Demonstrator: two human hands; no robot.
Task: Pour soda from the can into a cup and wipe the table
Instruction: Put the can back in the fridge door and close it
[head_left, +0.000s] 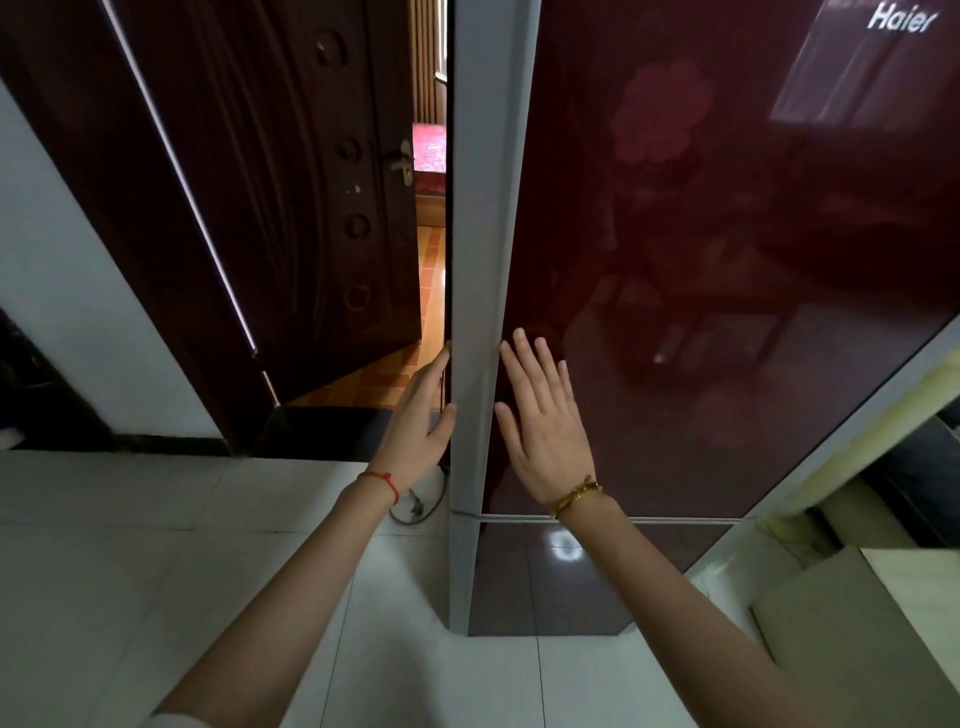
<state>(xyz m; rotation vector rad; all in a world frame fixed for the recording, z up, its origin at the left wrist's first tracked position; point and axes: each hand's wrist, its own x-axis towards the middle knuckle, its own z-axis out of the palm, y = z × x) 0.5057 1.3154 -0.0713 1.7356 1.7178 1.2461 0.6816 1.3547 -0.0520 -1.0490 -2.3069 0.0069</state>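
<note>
A tall dark red refrigerator (701, 260) with a grey side edge fills the middle and right of the head view. My left hand (423, 415) reaches to the left side of that grey edge, fingers straight, thumb touching the edge. My right hand (545, 415) lies flat with spread fingers against the red upper door, close to its left edge. Neither hand holds anything. No can, cup or cloth is in view.
A dark wooden room door (291, 208) stands ajar at the left, with an orange tiled floor behind it. White floor tiles (156, 545) lie below. A cable (421, 506) lies beside the fridge's base. A pale box (857, 623) sits at the lower right.
</note>
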